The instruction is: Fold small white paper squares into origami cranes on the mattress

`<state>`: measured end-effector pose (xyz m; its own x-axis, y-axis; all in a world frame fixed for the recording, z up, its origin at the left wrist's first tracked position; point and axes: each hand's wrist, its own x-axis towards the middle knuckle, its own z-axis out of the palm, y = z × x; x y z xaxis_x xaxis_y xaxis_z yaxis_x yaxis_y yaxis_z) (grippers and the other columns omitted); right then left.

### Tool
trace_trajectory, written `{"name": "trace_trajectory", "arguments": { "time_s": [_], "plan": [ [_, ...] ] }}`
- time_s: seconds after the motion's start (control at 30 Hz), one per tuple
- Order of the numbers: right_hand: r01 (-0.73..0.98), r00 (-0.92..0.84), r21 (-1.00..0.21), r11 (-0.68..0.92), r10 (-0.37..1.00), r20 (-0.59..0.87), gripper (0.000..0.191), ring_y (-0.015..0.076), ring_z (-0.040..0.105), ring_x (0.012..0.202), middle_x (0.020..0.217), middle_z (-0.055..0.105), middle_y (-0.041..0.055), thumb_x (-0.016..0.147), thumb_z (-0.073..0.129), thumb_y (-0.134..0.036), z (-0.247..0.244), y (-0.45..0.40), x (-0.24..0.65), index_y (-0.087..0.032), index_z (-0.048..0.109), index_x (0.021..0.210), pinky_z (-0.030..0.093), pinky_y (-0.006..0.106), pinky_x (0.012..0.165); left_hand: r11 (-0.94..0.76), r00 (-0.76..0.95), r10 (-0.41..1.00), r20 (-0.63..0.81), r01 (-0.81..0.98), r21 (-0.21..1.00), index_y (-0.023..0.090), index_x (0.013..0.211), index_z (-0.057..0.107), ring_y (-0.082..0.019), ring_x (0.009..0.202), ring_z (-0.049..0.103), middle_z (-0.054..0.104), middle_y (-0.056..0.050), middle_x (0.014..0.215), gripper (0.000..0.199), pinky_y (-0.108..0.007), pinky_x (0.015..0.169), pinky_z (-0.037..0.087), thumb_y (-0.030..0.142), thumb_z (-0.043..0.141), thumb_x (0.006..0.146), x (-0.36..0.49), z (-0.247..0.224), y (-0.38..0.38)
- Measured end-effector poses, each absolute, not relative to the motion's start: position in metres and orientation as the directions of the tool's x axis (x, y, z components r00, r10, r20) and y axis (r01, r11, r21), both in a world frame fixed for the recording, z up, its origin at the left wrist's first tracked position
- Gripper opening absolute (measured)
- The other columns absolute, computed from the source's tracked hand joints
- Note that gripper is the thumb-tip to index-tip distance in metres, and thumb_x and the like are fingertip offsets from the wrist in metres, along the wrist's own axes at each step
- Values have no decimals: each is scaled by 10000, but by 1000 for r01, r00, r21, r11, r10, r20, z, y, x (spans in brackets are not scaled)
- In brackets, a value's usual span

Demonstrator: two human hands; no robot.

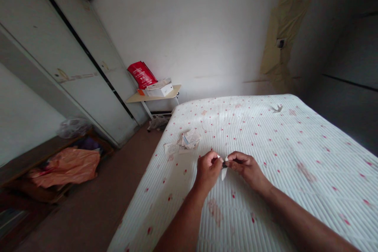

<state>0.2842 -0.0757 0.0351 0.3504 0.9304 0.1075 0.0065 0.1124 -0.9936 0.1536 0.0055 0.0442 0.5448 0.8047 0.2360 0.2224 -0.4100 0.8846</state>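
Observation:
My left hand [209, 167] and my right hand [245, 167] meet above the bed, each pinching one side of a small folded piece of paper [224, 174]. It is white with a dark part in the middle. A white tip points down between my hands, and the fingers hide much of the paper. Just beyond my left hand, several printed paper slips [190, 139] lie overlapping on the bed. Farther off, toward the far right of the bed, rests a small folded paper shape [277, 108] with pointed ends.
The bed [260, 212] has a ribbed white cover with red dots. Beyond its far left corner, a small table [137, 97] bears a red bag [142, 75] and a white box [161, 90]. A tall cabinet [73, 51] and an orange cloth or bag [69, 165] are at left.

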Motion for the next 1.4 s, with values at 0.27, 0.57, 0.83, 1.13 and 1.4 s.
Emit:
{"name": "trace_trajectory", "arguments": {
  "time_s": [0.27, 0.57, 0.83, 1.13, 1.4],
  "plan": [
    [-2, 413, -994, 110, 905, 100, 156, 119, 483, 605, 618, 575, -7, 647, 682, -311, 33, -74, 281, -166, 628, 631, 370, 242, 582, -355, 497, 846, 192, 257, 899, 177, 533, 417, -87, 506, 379, 382, 64, 482, 174, -199, 502, 256, 216, 464, 697, 157, 37, 6],
    [-1, 435, -993, 120, 894, 108, 220, 100, 436, 533, 567, 539, -16, 645, 693, -377, 33, -74, 280, -164, 637, 642, 335, 231, 508, -129, 500, 865, 38, 149, 980, 174, 507, 436, -85, 471, 382, 431, 53, 457, 145, -202, 491, 290, 236, 480, 631, 158, 38, 8],
    [-19, 443, -996, 89, 894, 72, 220, 83, 381, 466, 488, 465, -42, 643, 677, -377, 41, -76, 277, -167, 614, 624, 305, 225, 461, -105, 506, 862, 36, 109, 988, 171, 515, 447, -83, 482, 377, 422, 53, 465, 122, -199, 485, 282, 226, 486, 617, 157, 40, 6],
    [-13, 454, -996, 93, 887, 77, 192, 76, 381, 463, 496, 469, -47, 645, 661, -332, 36, -74, 277, -168, 567, 609, 302, 216, 459, -228, 533, 835, 132, 118, 966, 161, 602, 536, -93, 536, 412, 459, 44, 527, 103, -198, 521, 305, 215, 495, 680, 157, 34, 7],
    [8, 425, -995, 104, 900, 98, 186, 83, 398, 494, 544, 504, -34, 652, 655, -337, 39, -75, 277, -169, 577, 634, 335, 220, 485, -73, 612, 790, 37, 35, 997, 138, 668, 613, -110, 580, 483, 549, 16, 583, 139, -201, 561, 359, 252, 536, 687, 154, 40, 7]
  ]
}}
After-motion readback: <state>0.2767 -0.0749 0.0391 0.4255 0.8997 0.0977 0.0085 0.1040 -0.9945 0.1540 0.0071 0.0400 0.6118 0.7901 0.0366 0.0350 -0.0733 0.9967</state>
